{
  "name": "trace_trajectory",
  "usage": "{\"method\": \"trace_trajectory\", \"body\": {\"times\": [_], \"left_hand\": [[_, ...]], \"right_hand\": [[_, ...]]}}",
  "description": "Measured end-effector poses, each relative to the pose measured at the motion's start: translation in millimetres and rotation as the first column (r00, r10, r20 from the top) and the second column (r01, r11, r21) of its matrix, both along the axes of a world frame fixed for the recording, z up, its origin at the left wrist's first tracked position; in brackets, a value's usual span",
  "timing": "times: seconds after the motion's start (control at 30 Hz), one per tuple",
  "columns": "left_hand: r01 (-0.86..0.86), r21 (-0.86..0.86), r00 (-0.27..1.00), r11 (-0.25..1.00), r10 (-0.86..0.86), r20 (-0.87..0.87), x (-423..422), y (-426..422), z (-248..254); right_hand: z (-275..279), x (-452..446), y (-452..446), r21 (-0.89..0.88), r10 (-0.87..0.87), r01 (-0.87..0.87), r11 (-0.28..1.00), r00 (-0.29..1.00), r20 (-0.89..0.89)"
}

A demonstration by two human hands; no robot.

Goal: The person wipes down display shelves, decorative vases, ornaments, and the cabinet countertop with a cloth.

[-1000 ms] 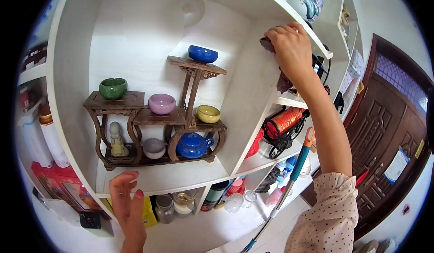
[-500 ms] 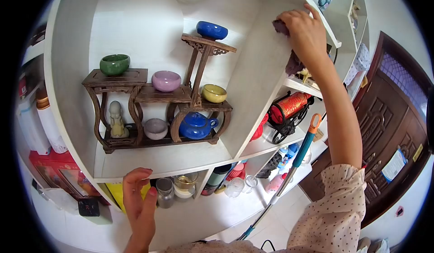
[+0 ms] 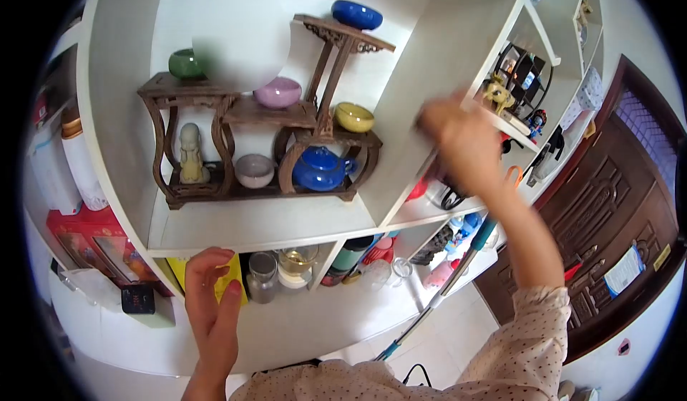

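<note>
My right hand is smeared by motion beside the upright partition at the right of the large compartment. Its fingers are closed on a dark purple cloth, clear in the earlier frame and now mostly hidden. My left hand hangs just below the front edge of the shelf, fingers loosely curled and apart, holding nothing. Inside the compartment stands a brown wooden display stand. On it are a blue bowl, a pink bowl, a yellow bowl, a grey bowl and a blue teapot.
A green bowl and a small figurine also occupy the stand. Below are a glass jar and a yellow packet. A teal-handled pole leans at the right. A brown door lies beyond.
My right hand has swept down along the partition and slightly left with the cloth. My left hand is slightly higher. The view has shifted, so the stand sits higher and farther right.
</note>
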State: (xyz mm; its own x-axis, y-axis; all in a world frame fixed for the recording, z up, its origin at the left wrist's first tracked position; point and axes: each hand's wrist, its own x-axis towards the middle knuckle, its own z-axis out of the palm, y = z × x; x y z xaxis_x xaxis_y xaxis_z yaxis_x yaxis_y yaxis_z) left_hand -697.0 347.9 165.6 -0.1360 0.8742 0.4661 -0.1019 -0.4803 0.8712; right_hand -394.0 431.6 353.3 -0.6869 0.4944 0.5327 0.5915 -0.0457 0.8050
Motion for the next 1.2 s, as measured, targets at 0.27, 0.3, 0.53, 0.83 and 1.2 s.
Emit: {"method": "trace_trajectory", "body": {"times": [0.27,0.3,0.53,0.83,1.2], "left_hand": [[0.049,0.007,0.999,0.999,-0.049,0.021,9,-2,-8],[0.056,0.009,0.998,0.998,-0.056,0.024,9,-3,-8],[0.044,-0.023,0.999,0.999,-0.044,0.0,9,-7,-13],[0.133,-0.033,0.987,0.991,-0.136,-0.09,34,-1,-14],[0.215,-0.12,0.971,0.969,-0.226,-0.081,58,3,-29]], "right_hand": [[-35,5,2,-0.053,0.128,-0.13,0.99,0.991,-0.035],[-74,5,-1,-0.205,0.055,-0.072,0.976,0.994,-0.09],[-164,7,-33,-0.442,0.151,-0.248,0.862,0.958,-0.244],[-197,28,-4,0.052,0.319,-0.479,0.877,0.498,-0.806],[-189,23,-4,0.134,0.395,-0.544,0.828,0.397,-0.828]]}}
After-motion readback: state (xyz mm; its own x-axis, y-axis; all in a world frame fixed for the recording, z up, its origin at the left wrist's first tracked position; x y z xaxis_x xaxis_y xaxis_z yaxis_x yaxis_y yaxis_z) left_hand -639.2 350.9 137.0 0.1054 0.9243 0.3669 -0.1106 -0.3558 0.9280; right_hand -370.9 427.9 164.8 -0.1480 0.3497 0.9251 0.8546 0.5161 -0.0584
